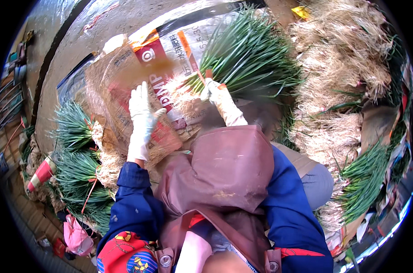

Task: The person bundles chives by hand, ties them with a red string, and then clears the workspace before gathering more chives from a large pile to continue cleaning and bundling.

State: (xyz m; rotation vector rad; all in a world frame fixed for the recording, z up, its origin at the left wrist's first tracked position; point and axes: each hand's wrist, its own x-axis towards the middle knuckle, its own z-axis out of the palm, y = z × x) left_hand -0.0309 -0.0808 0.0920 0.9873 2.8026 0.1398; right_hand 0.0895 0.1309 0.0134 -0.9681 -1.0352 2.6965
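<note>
The gloved left hand (pixel 143 113) is open, empty, above sacking (pixel 110 88); the gloved right hand (pixel 213 92) grips a banded green bundle (pixel 252 57).

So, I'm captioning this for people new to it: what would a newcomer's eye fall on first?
Probably the big fan-shaped bunch of long green leaves at upper centre, with the white-gloved right hand at its pale-rooted base. Next, the straw-coloured heap of stringy roots along the right side. Then the white-gloved left hand, open over a brown translucent sack, left of centre.
</note>
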